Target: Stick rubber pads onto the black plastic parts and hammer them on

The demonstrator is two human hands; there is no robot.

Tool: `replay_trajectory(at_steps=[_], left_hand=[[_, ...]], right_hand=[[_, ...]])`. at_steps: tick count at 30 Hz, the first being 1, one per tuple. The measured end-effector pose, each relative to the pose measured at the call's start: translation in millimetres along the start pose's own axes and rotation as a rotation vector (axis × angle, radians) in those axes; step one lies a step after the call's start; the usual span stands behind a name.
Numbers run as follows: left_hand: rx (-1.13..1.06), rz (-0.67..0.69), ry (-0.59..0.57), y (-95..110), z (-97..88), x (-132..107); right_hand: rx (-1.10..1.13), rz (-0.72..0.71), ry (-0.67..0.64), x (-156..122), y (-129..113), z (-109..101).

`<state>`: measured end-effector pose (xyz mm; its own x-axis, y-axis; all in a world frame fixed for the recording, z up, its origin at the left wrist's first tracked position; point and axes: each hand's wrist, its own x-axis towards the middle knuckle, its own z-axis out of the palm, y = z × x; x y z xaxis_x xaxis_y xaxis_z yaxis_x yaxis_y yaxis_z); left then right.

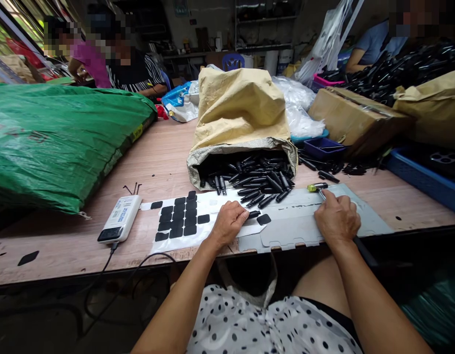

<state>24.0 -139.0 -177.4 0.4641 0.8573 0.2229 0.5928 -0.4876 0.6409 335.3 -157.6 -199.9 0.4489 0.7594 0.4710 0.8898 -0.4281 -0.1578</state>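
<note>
My left hand (230, 222) is closed on a short black tube (254, 215), whose end sticks out past the thumb. A loose black rounded patch (263, 219) lies just right of it. My right hand (338, 217) is wrapped round a slim tool with a metal tip (321, 194); a dark shaft shows behind the wrist. Beyond that tip lies a black piece with a yellow-green end (317, 187). Both hands are over a grey board (293, 223). To the left, a white sheet (212, 236) carries several black patches (178, 215) in rows.
A tan sack (242, 105) lies open towards me, spilling black tubes (262, 179). At left are a green sack (61, 142) and a cabled white device (120, 219). A cardboard box (345, 118) and blue tray (426, 172) stand right. Other people sit across the table.
</note>
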Motion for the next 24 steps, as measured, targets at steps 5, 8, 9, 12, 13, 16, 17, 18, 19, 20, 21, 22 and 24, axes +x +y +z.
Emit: replay_trajectory(at_steps=[5,8,9,12,13,16,17,18,19,20,21,22,24], left_hand=[[-0.013,0.144,-0.128,38,-1.9,-31],[0.031,0.217,-0.195,54,9.5,-64],[0.064,0.217,-0.200,57,14.6,-75],[0.113,0.187,-0.187,60,26.0,-94],[0.100,0.181,-0.170,59,26.7,-95],[0.048,0.122,-0.006,49,14.6,-75],[0.049,0.071,0.090,42,6.0,-62],[0.058,-0.011,0.193,32,-4.4,-47],[0.077,-0.097,0.293,21,-16.0,-31],[0.108,-0.191,0.369,8,-28.2,-15],[0.155,-0.276,0.409,-5,-40.1,1],[0.210,-0.353,0.435,-17,-51.2,15],[0.327,-0.516,0.433,-36,-68.5,39]], right_hand=[[-0.023,-0.026,0.035,-1,1,2],[-0.028,-0.030,0.038,-1,1,3],[-0.029,-0.031,0.041,-1,1,3],[-0.033,-0.036,0.051,-1,2,4],[-0.034,-0.039,0.053,-1,2,4],[-0.028,-0.047,0.051,-1,2,4],[-0.026,-0.048,0.050,-1,2,4],[-0.025,-0.050,0.050,-1,2,5],[-0.024,-0.051,0.051,-1,2,5],[-0.023,-0.050,0.051,-1,2,5],[-0.023,-0.047,0.050,-1,2,5],[-0.023,-0.042,0.047,-1,2,5],[-0.022,-0.032,0.041,-1,2,5]])
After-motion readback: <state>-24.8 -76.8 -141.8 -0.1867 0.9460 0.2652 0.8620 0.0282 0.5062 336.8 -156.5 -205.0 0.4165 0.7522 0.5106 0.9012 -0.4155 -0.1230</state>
